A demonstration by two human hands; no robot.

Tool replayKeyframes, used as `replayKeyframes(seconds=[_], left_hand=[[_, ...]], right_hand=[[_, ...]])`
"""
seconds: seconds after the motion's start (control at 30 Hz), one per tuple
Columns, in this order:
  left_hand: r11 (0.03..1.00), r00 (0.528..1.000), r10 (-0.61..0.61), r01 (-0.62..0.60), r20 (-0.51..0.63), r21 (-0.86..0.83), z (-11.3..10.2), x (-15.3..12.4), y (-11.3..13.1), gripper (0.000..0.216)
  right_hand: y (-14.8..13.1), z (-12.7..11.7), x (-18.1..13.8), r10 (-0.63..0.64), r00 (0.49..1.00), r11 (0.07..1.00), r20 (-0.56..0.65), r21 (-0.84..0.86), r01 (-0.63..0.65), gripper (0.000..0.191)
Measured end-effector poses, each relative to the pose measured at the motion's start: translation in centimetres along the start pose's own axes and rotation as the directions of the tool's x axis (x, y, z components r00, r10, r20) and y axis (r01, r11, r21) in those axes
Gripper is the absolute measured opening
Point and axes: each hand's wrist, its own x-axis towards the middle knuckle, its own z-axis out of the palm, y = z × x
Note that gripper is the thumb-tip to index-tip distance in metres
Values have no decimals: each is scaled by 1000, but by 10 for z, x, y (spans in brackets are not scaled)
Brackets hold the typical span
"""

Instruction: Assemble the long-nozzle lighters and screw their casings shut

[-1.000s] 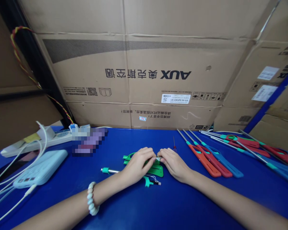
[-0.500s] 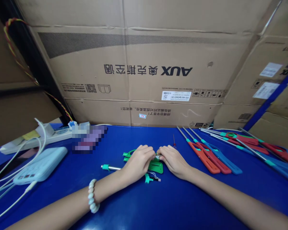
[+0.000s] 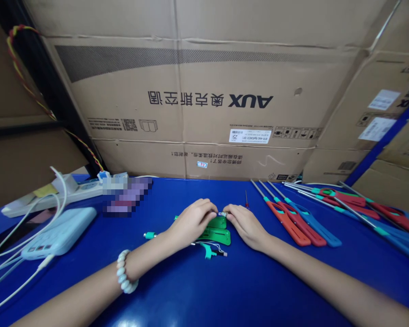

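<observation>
Two green plastic lighter casing halves [image 3: 218, 235] lie side by side in front of me, partly under my left hand. My left hand [image 3: 192, 222] curls its fingers and thumb around the upper half; the exact grip is partly hidden. My right hand [image 3: 246, 225] pinches a small whitish metal part [image 3: 222, 214] at the casing's upper right end. Just below the halves are a turquoise trigger [image 3: 208, 250] and a small black piece [image 3: 221, 254] with thin white wires. A lighter tube with a turquoise collar [image 3: 150, 235] pokes out left of my wrist.
Several long-necked lighters [image 3: 288, 222] in red, orange and blue lie to the right. A screwdriver [image 3: 247, 200] rests behind my right hand. On the left are a light blue power bank [image 3: 59, 234] with white cables and a power strip [image 3: 78, 193]. Cardboard [image 3: 204, 68] stands behind.
My left hand has shifted slightly left and its fingers have moved apart from the right hand's. More of the upper green half and the small part now shows.
</observation>
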Motion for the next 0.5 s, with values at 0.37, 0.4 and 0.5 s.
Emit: replayKeyframes(seconds=[0.37, 0.4, 0.5], left_hand=[[997, 975, 53, -64, 216, 42, -28, -16, 3, 11], [998, 972, 51, -60, 228, 32, -29, -18, 2, 11], [998, 960, 49, -56, 276, 19, -33, -20, 0, 12]], right_hand=[[-3, -1, 0, 84, 995, 989, -46, 124, -78, 5], [-4, -2, -1, 60, 996, 991, -61, 121, -52, 6], [-12, -7, -4, -77, 993, 991, -92, 103, 87, 14]])
